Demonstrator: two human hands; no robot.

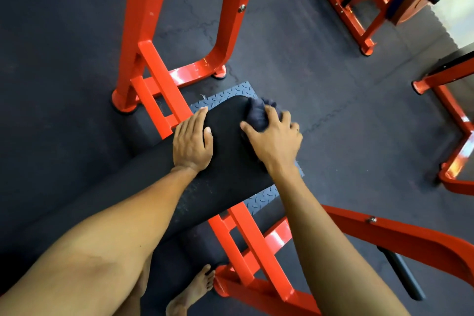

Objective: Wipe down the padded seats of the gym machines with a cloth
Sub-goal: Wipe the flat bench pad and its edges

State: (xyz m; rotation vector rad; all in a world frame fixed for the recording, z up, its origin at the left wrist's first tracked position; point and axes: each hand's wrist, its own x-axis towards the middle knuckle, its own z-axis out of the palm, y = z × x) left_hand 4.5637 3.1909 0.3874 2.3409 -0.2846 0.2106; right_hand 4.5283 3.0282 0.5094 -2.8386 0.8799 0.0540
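Right grip (pixel 275 143) clutches the dark cloth (pixel 256 114) on the padded seat (pixel 225 154); left grip (pixel 192 145) lies flat, bracing. Firm, overlapping strokes would suit.

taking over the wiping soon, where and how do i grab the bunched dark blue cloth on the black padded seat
Grip the bunched dark blue cloth over its crumpled top, palm down, from above on the near side, as the right hand does. It is a soft wad on the rounded end of the black padded seat, so spread fingers probably gather it best.
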